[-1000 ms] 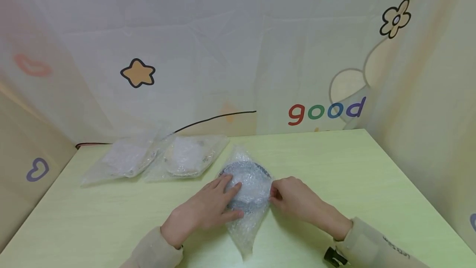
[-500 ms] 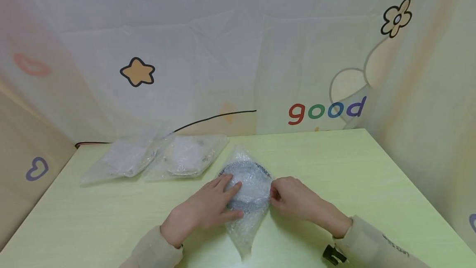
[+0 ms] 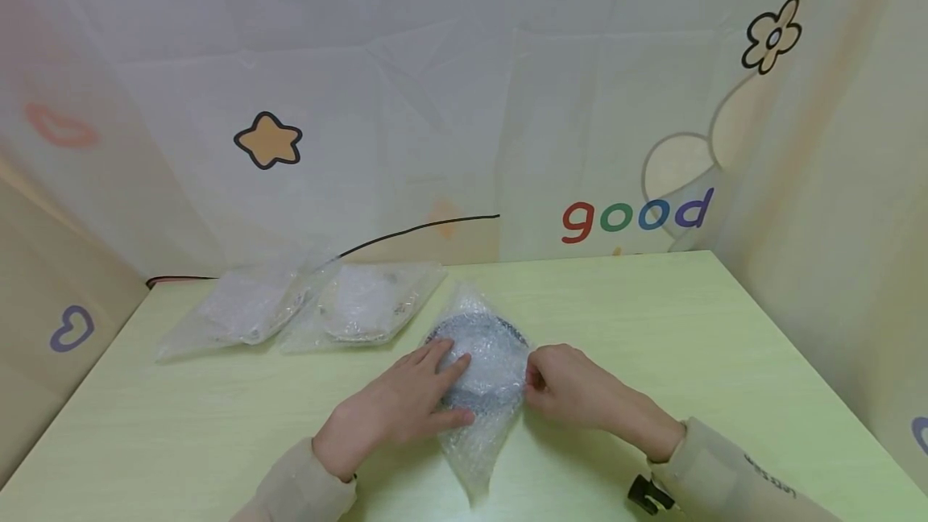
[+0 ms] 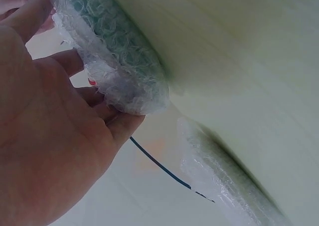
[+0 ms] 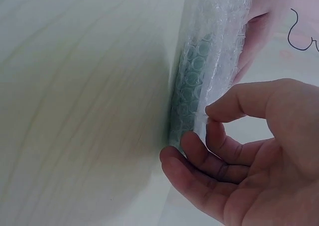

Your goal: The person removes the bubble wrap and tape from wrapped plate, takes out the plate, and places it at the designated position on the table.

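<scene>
Pale green table (image 3: pixel 725 361), pale patterned curtains (image 3: pixel 435 103)

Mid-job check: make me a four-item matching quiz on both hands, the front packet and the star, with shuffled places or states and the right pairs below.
1. left hand
2. right hand
3. front packet
4. star

A. yellow-orange with a black outline, on the backdrop
B. pinching the edge of the wrapping
C. lying on the table, sheathed in clear bubbles
D. fingers spread across a wrapped top

Pairs: 1-D, 2-B, 3-C, 4-A
</scene>
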`<state>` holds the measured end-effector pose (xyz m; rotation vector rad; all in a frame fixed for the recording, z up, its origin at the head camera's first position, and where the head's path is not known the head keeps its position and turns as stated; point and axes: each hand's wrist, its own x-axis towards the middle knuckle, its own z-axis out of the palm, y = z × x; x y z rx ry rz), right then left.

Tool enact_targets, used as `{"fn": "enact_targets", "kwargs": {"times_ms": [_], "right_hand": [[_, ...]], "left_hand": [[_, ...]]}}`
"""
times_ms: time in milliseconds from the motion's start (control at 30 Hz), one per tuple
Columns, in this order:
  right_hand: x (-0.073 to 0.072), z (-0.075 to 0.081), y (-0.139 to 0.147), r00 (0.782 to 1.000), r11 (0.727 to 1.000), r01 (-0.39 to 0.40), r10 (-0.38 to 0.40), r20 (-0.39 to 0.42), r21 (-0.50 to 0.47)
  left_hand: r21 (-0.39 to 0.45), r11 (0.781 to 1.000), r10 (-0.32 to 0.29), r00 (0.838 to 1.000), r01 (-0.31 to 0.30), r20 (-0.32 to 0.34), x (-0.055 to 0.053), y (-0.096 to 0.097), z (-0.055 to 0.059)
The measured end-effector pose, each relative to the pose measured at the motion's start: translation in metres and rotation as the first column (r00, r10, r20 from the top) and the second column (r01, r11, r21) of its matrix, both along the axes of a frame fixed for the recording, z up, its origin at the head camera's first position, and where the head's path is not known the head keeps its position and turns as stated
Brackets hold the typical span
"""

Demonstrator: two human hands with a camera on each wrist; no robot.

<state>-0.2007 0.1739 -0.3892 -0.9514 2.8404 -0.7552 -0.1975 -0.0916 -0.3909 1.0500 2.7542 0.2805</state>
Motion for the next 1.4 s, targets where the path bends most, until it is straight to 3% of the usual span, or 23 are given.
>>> {"fn": "enact_targets", "kwargs": {"times_ms": [333,767,1400], "right_hand": [[0.0,0.0,0.002,0.999,1.0,-0.018,0.019,0.027,-0.018],[0.001,0.009,0.004,0.986,0.998,0.022,-0.012,0.167,-0.057],[-0.003,0.016,0.002,0.979,0.991,0.068,-0.043,0.199,-0.118]], "left_hand": [[-0.002,1.0,0.012,1.0,-0.012,0.008,0.0,0.001,0.0],[0.007,1.0,0.012,1.0,-0.011,-0.026,0.0,0.002,0.0],[0.032,0.998,0.056,0.998,-0.055,-0.04,0.001,0.006,0.0]]}}
